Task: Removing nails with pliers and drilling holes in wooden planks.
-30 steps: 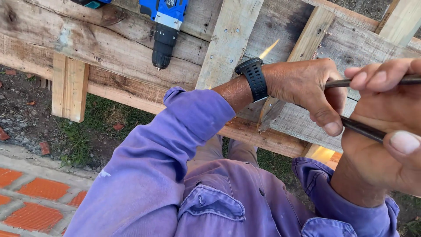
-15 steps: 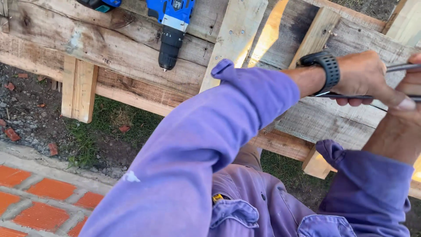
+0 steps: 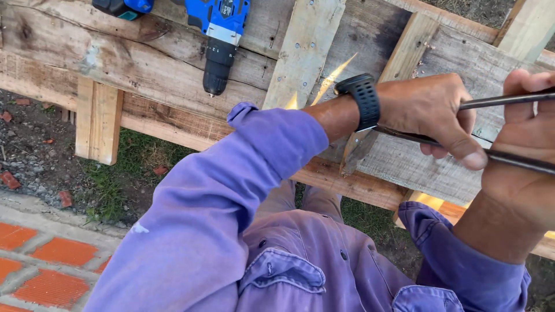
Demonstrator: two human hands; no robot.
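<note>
Two thin dark rods point(image 3: 509, 101) are running roughly left to right, lower one sloping down toward the right, both hovering over the wooden pallet point(image 3: 173, 69). Left hand point(image 3: 428, 112) is curling shut around them, right hand point(image 3: 523, 150) gripping too. Might be one tool's handles, hard to tell. Blue drill point(image 3: 222, 34) is lying on the pallet, chuck pointing down.

Drill point(image 3: 219, 43) lies on pallet point(image 3: 144, 63) at 11 o'clock. Left hand point(image 3: 425, 110) and right hand point(image 3: 523, 167) at 3 o'clock, over the pallet, on 2 rods point(image 3: 509, 100). Bricks point(image 3: 40, 260) at 8 o'clock; grass point(image 3: 124, 182) between bricks and pallet.
</note>
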